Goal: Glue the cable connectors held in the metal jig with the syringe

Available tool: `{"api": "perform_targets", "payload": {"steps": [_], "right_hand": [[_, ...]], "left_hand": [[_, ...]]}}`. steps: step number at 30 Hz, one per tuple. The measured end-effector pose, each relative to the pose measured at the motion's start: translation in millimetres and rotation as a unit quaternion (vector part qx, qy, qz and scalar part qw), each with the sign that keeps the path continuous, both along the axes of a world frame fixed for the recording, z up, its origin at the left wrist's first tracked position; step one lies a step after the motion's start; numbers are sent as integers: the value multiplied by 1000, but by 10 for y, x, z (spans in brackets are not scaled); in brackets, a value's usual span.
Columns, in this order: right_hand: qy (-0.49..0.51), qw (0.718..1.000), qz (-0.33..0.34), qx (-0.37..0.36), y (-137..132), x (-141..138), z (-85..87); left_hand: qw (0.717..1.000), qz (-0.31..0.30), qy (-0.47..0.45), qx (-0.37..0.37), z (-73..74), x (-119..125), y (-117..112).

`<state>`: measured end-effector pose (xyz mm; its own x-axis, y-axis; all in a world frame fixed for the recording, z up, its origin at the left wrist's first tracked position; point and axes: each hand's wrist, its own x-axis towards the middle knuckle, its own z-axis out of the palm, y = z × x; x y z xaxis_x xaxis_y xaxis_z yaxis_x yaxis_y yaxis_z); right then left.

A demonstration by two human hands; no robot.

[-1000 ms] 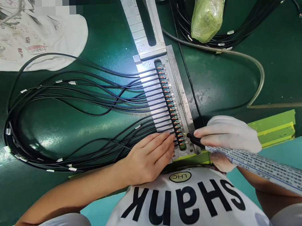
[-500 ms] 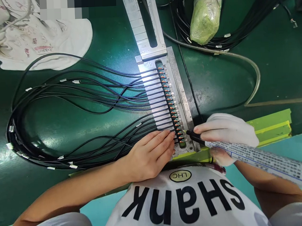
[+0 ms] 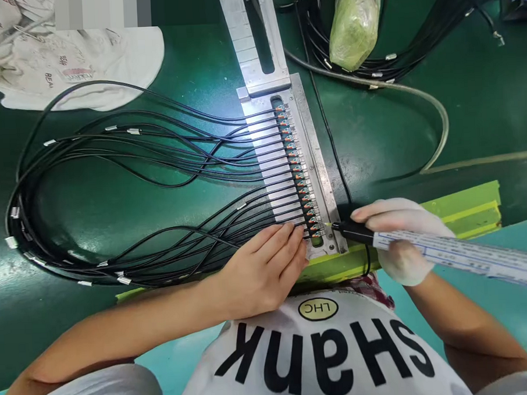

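A metal fixture [image 3: 319, 172] holds a row of black cables [image 3: 227, 177], whose stripped ends with small connectors [image 3: 293, 154] lie over its slot. My bare left hand [image 3: 266, 267] is closed over the cables at the fixture's near end, fingers bent and together, fingertips by the last connectors. Its thumb is hidden. My right hand [image 3: 405, 238], in a white glove with bare fingertips showing, grips a white printed marker-like pen [image 3: 458, 256] with a black front end. The pen's tip points left at the nearest connectors; whether it touches them I cannot tell.
Coiled cable with silvery tags [image 3: 18, 231] spreads to the left. A white cloth [image 3: 122, 64] lies at the back left. Behind on the right are a wrapped green bundle [image 3: 355, 33], more black cables [image 3: 423, 45] and a clear hose [image 3: 444, 120]. Yellow-green edging [image 3: 469, 212] runs along the table's front.
The pen and my right hand have shifted slightly right, and the tip sits a little farther from the connectors. My left hand stays in place at the cables. The view has moved slightly.
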<state>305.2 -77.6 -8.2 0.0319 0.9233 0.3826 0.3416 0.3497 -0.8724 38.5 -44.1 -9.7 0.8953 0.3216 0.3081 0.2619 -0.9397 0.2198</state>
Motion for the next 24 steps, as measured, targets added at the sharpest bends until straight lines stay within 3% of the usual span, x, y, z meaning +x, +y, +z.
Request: {"api": "perform_targets", "payload": {"steps": [5,24], "right_hand": [[-52,996,47,52,13,-42,-39],[-95,992,46,63,35,-47,-17]], "left_hand": [[1000,26,14,-11,20,25,-46],[999,24,-6,-29,13,14,-9]]}}
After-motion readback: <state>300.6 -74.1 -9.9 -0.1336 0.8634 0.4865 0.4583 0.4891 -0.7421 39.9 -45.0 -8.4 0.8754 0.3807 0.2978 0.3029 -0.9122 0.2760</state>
